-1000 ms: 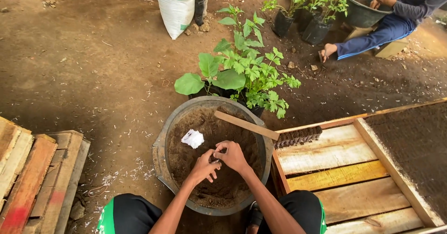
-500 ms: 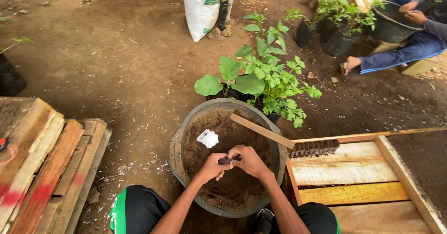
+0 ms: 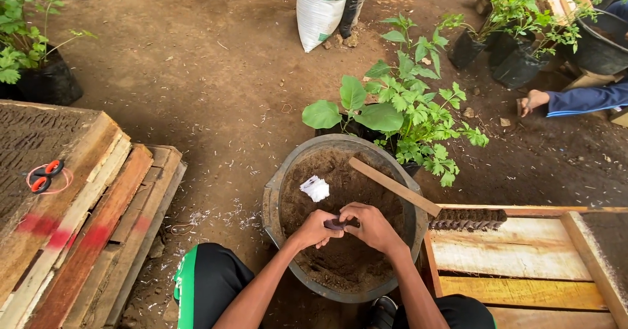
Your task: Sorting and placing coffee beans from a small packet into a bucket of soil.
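Both my hands meet over a round grey basin (image 3: 271,201) filled with brown soil. My left hand (image 3: 316,228) and my right hand (image 3: 371,226) pinch a small dark object (image 3: 337,224) between their fingers, just above the soil. A crumpled white scrap (image 3: 314,188) lies on the soil at the basin's far left. A wooden-handled brush (image 3: 428,206) rests across the basin's right rim, its dark bristle head on the wooden frame.
A leafy potted plant (image 3: 405,116) stands behind the basin. Wooden pallets (image 3: 91,224) lie left with red-handled scissors (image 3: 43,175) on them; a wooden frame (image 3: 523,263) lies right. A white sack (image 3: 320,5) stands far back. Another person's foot (image 3: 533,100) and blue trouser leg appear at right.
The view has shifted left, so the left pallets and scissors come into sight. My hands have stayed together over the basin on the small dark object.
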